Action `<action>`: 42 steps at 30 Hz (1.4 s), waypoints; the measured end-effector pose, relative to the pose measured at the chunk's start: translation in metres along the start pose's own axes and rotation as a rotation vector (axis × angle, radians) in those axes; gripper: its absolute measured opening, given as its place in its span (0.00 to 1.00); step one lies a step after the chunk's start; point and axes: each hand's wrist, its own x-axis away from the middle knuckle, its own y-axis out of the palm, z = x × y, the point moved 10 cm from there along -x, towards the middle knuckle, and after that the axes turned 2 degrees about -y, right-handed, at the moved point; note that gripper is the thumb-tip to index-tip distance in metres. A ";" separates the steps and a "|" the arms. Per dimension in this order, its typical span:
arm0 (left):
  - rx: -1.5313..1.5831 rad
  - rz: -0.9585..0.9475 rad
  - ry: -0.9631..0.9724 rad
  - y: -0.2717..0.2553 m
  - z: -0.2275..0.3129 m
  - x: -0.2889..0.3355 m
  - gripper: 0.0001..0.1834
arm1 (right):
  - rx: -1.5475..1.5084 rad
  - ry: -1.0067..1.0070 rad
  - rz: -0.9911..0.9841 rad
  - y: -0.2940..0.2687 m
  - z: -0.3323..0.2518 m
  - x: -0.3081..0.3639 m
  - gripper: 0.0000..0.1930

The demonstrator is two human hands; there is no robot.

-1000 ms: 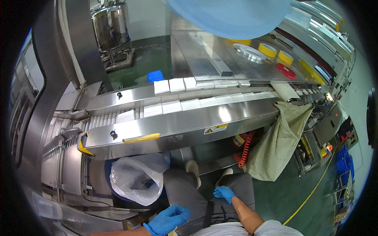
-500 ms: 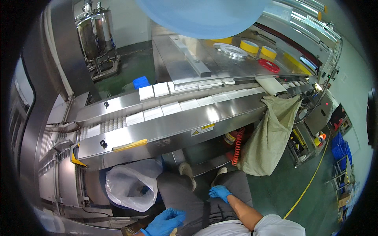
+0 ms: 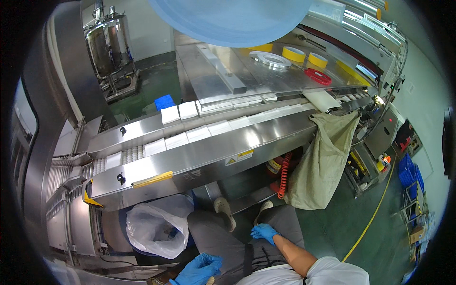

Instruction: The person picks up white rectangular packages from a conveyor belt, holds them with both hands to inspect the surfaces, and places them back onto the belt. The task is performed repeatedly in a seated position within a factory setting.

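Both my hands wear blue gloves and rest in my lap on grey trousers. My left hand [image 3: 198, 270] lies by my left thigh, fingers loosely bent, with nothing visible in it. On my right thigh lies my right hand [image 3: 265, 232], its fingers relaxed and no object seen in them. Ahead of my knees, a steel conveyor [image 3: 199, 166] crosses from the left to the far right. It carries a row of flat white packets [image 3: 176, 140], with one packet [image 3: 113, 160] apart at the left end. A second row [image 3: 188, 110] runs behind.
A bin lined with a clear plastic bag [image 3: 156, 232] stands left of my knees. A beige cloth sack [image 3: 320, 166] hangs off the conveyor at right, beside a red coiled hose [image 3: 284, 175]. Tape rolls [image 3: 293, 54] lie on the steel table [image 3: 190, 71]. A pale blue round shape [image 3: 232, 21] covers the top.
My view has shifted slightly. The near row of packets has slid a little left, narrowing the gap to the lone packet. My hands have stayed in place.
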 end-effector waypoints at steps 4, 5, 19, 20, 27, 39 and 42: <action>-0.012 0.004 -0.011 -0.001 0.000 0.001 0.15 | 0.026 -0.006 0.000 0.002 -0.005 0.002 0.17; -0.005 -0.002 -0.010 -0.001 -0.001 0.000 0.14 | 0.035 -0.010 0.000 0.003 -0.006 0.003 0.17; 0.094 -0.049 0.080 0.002 -0.002 -0.004 0.12 | 0.048 -0.031 0.002 0.001 -0.003 -0.001 0.19; 0.102 -0.054 0.077 0.003 -0.002 -0.003 0.12 | 0.043 -0.035 -0.001 0.001 -0.003 -0.002 0.19; 0.054 -0.044 -0.129 0.002 -0.008 -0.005 0.17 | 0.015 -0.030 0.009 -0.002 -0.002 0.000 0.18; -0.023 -0.008 0.041 0.007 0.008 0.001 0.12 | -0.021 0.010 0.017 -0.004 -0.001 0.004 0.16; -0.044 0.014 -0.010 0.009 0.009 0.002 0.11 | -0.036 0.012 0.010 -0.006 0.002 0.004 0.16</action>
